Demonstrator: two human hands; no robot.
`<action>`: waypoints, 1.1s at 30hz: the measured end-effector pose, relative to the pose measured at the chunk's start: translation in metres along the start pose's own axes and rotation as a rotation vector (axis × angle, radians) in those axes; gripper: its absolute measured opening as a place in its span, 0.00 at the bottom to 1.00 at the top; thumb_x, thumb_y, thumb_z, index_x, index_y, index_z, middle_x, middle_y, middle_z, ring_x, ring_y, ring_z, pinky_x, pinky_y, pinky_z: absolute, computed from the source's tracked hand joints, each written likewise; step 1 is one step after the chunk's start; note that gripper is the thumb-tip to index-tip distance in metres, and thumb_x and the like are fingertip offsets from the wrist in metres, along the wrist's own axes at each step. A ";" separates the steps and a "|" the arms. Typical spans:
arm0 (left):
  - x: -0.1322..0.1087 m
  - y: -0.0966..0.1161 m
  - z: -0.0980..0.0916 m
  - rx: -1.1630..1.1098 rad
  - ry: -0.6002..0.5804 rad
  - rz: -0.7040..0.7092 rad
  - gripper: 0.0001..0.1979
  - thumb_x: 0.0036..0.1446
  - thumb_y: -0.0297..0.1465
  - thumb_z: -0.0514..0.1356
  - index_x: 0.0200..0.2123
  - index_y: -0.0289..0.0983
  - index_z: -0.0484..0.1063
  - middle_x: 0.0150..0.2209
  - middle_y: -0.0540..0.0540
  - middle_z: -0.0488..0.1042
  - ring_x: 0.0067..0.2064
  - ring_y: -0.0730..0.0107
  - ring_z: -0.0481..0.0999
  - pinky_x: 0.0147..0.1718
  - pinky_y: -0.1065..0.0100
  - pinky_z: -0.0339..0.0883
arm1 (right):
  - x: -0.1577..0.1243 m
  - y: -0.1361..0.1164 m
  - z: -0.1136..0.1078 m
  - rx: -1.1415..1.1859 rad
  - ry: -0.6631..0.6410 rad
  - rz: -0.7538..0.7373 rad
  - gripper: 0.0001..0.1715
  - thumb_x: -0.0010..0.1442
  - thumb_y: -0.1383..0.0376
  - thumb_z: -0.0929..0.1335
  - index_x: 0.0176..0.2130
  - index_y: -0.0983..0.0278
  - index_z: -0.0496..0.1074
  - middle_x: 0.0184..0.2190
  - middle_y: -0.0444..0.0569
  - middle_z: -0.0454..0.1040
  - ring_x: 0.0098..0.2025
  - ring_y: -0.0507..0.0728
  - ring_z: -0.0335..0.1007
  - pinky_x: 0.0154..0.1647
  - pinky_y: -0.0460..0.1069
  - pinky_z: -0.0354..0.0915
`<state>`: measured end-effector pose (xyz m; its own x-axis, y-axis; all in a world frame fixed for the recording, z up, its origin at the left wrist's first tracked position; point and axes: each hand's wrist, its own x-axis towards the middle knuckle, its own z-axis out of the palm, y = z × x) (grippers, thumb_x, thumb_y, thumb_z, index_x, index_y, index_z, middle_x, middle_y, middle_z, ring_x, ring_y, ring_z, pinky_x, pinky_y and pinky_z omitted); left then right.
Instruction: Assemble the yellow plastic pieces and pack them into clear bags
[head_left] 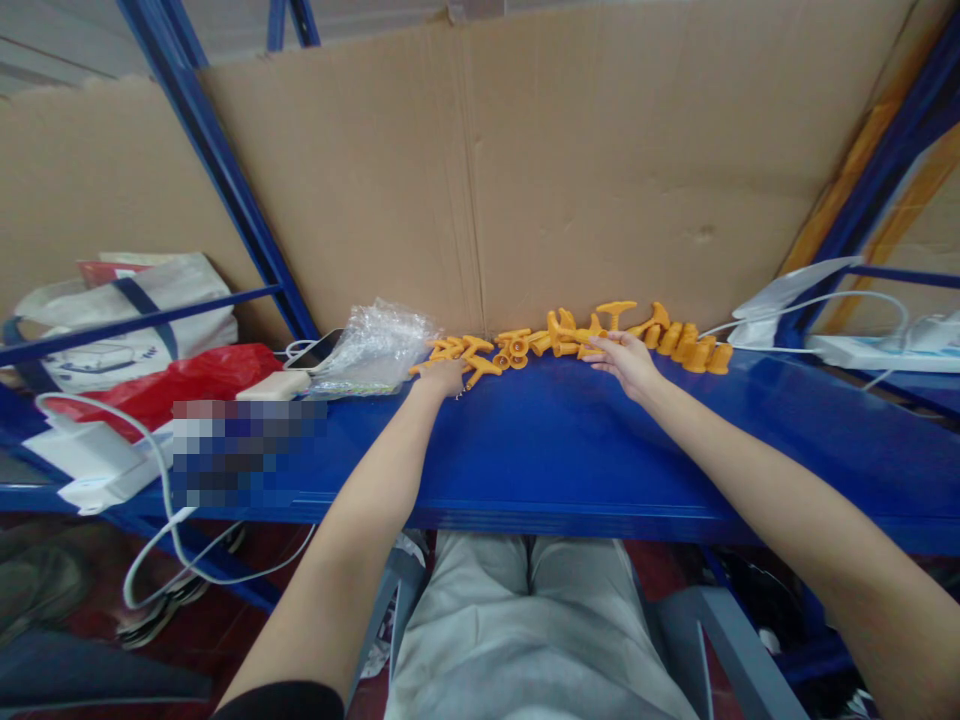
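Observation:
Orange plastic pieces lie in a row along the back of the blue shelf. Several are T-shaped, like the T-handle piece [480, 370] beside my left hand [442, 378]. That hand reaches down into the left group of pieces, its fingertips mostly hidden against them. My right hand [628, 364] is at the middle of the row, with thumb and forefinger closed on an orange T-shaped piece [589, 338] and the other fingers loosely spread. To its right stand several orange cup-shaped pieces [697, 354]. Another T-shaped piece [616, 310] rises behind the row.
A cardboard sheet [600, 160] backs the blue shelf [540, 440]. On the left are a clear plastic bag [375, 350], a red bag [217, 380], a white power strip [120, 475] with looping cables and a pixelated patch. Another power strip [892, 352] lies at right.

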<state>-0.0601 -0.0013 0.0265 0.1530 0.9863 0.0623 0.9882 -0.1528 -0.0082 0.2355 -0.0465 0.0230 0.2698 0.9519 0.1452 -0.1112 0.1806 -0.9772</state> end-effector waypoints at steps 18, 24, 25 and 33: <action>-0.007 0.010 -0.006 0.046 0.243 -0.149 0.19 0.62 0.37 0.55 0.51 0.34 0.75 0.54 0.28 0.74 0.55 0.41 0.74 0.52 0.45 0.67 | -0.005 -0.001 0.004 -0.022 -0.014 -0.010 0.17 0.54 0.68 0.75 0.35 0.60 0.62 0.28 0.42 0.77 0.23 0.49 0.74 0.23 0.41 0.68; 0.005 0.013 0.016 -0.005 0.315 0.185 0.21 0.59 0.38 0.58 0.54 0.38 0.72 0.59 0.34 0.71 0.61 0.43 0.68 0.55 0.45 0.65 | -0.007 -0.002 0.004 -0.030 -0.013 -0.024 0.19 0.54 0.69 0.75 0.34 0.60 0.61 0.28 0.41 0.76 0.23 0.48 0.74 0.22 0.40 0.69; 0.007 0.012 0.020 -0.014 0.288 0.224 0.23 0.60 0.37 0.58 0.58 0.39 0.70 0.62 0.35 0.68 0.64 0.44 0.65 0.57 0.45 0.63 | -0.007 -0.002 0.004 -0.031 -0.012 -0.023 0.18 0.54 0.69 0.75 0.34 0.60 0.61 0.28 0.41 0.76 0.23 0.48 0.74 0.22 0.40 0.69; 0.009 0.015 0.018 0.018 0.129 0.097 0.23 0.66 0.33 0.47 0.62 0.38 0.66 0.64 0.40 0.66 0.65 0.55 0.65 0.61 0.57 0.61 | -0.010 -0.004 0.007 -0.033 0.013 0.002 0.18 0.54 0.68 0.75 0.35 0.61 0.62 0.27 0.41 0.76 0.22 0.47 0.73 0.23 0.39 0.67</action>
<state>-0.0435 0.0059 0.0090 0.2478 0.9504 0.1879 0.9688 -0.2449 -0.0386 0.2266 -0.0545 0.0266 0.2825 0.9488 0.1414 -0.0804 0.1703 -0.9821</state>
